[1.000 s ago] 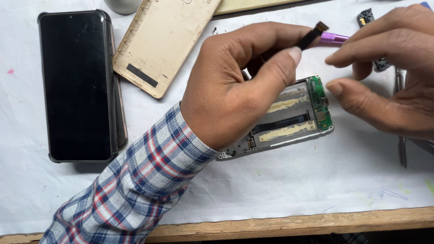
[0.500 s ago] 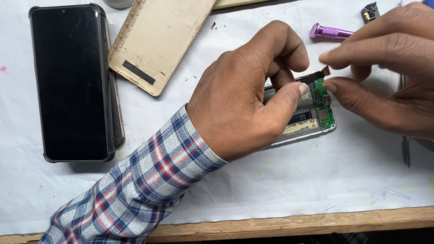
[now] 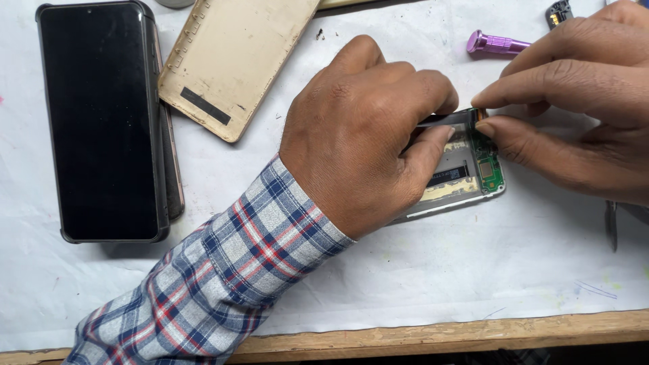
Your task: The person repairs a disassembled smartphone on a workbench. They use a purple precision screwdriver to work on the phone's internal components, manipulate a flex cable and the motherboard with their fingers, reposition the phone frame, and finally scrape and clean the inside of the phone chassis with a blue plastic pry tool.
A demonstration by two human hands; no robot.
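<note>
Table [image 3: 433, 331] edge lies nearest, covered with white paper. Left hand [image 3: 368, 135] covers most of the opened phone frame [image 3: 473, 186], fingers closed pinching a thin dark strip. Right hand [image 3: 574, 101] fingers, nearly closed, touch its green board. Beyond them: purple tool [image 3: 497, 44], beige cover [image 3: 233, 61], black phone [image 3: 101, 122].

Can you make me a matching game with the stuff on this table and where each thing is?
Things:
1. black phone
2. beige back cover
3. purple tool
4. opened phone frame

Places:
A. under both hands, middle of the table
B. far left, screen up
C. top right, above the right hand
D. top middle, above the left hand

Pairs: 1-B, 2-D, 3-C, 4-A
</note>
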